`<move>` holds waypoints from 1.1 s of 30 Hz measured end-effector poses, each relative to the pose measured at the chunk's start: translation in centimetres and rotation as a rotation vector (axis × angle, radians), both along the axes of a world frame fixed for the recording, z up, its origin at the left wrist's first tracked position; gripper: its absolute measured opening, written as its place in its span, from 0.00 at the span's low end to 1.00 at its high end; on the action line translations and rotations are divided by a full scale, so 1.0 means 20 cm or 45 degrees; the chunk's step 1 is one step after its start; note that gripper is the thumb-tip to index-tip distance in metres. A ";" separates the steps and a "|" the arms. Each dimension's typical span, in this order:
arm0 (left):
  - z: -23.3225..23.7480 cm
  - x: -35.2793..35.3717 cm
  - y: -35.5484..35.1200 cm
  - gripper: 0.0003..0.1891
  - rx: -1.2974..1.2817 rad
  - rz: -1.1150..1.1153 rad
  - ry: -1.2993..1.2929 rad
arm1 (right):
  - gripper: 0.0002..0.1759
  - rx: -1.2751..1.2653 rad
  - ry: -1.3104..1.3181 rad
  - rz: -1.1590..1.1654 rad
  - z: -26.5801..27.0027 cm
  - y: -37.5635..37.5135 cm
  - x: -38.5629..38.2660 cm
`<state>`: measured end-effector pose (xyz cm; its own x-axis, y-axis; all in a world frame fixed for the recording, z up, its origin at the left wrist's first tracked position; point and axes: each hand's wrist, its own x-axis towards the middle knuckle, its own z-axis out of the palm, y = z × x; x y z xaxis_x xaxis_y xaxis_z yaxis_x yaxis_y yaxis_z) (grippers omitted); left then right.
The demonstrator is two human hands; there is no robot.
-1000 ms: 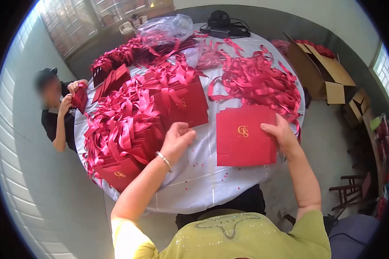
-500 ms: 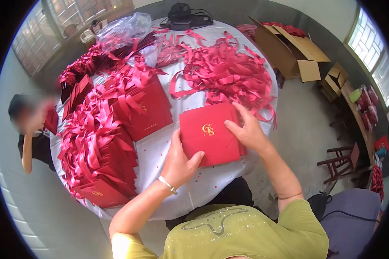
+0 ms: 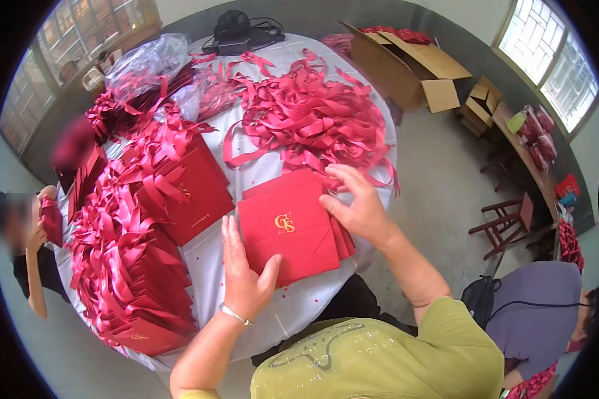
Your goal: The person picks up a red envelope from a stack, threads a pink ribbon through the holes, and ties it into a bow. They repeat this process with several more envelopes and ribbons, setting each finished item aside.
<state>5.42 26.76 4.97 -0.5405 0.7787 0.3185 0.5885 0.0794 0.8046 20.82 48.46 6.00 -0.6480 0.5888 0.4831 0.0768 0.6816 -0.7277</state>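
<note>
A small stack of flat red paper bags (image 3: 286,243), the top one bearing a gold monogram, lies on the white-covered table between my hands. My left hand (image 3: 247,276) is at the stack's left edge, fingers straight and thumb against the top bag's lower part. On the other side, my right hand (image 3: 361,207) has its fingers spread, with the thumb tip at the upper right corner. The bags beneath stick out unevenly at the top and right. Just beyond the stack sits a loose heap of pink-red ribbons (image 3: 319,113).
Rows of red bags with ribbons (image 3: 133,266) cover the table's left side. Plastic wrapping (image 3: 146,66) and a black bag (image 3: 236,33) stand at the back. Cardboard boxes (image 3: 406,66) and a stool (image 3: 506,223) are to the right. People sit at left (image 3: 36,266) and right (image 3: 539,312).
The view has swung right, so things sit further left. My right fingers have lifted off the stack and spread; my left fingers have straightened. The stack's layers now show more unevenly.
</note>
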 end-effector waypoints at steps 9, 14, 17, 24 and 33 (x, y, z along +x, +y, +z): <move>0.04 0.04 -0.03 0.35 0.068 -0.112 0.474 | 0.06 0.191 0.052 -0.424 -0.06 0.27 0.00; 0.07 0.04 -0.03 0.37 0.063 -0.071 0.566 | 0.07 0.547 -0.022 -0.265 -0.02 0.28 -0.16; 0.07 0.05 -0.04 0.36 0.067 -0.094 0.591 | 0.14 0.709 -0.197 -0.309 0.00 0.31 -0.29; 0.07 0.02 -0.04 0.29 0.104 -0.087 0.585 | 0.15 0.163 -0.567 -0.216 0.06 0.43 -0.37; 0.08 0.02 -0.05 0.26 0.133 -0.102 0.546 | 0.12 0.685 -0.356 -0.262 0.17 0.39 -0.39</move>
<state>5.79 25.74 6.60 -0.2815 0.7645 0.5799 0.8716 -0.0490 0.4877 13.04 56.23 9.45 -0.6919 0.4368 0.5749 0.3823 0.8971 -0.2215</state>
